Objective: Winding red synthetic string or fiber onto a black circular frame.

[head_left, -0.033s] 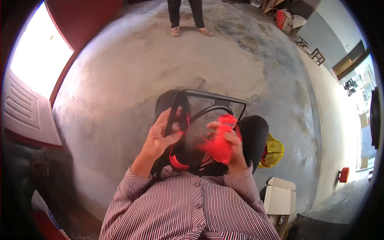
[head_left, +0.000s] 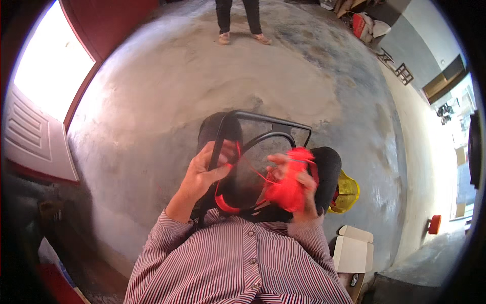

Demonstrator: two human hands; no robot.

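Note:
A black frame (head_left: 263,118) with a rounded black hoop (head_left: 273,135) inside it rests across my lap. My left hand (head_left: 198,172) is closed around the frame's left bar, its thumb pressed near the hoop. Red material covers part of the hoop's lower left, where a red wrapped section (head_left: 226,204) curves. In my right hand (head_left: 307,196) is a bright red bundle of yarn (head_left: 287,191), blurred by motion. A thin red strand (head_left: 251,168) runs from the bundle to beside my left thumb. The bundle hides part of the hoop's right side.
A yellow container (head_left: 346,192) stands on the floor beside my right knee. An opened cardboard box (head_left: 353,252) lies at the lower right. Someone's legs (head_left: 238,17) stand ahead on the concrete floor (head_left: 202,76). A white door panel (head_left: 38,134) is at the left.
My right hand and the red bundle have moved a little to the right. The strand between my hands now shows stretched out longer. My left hand stays on the frame.

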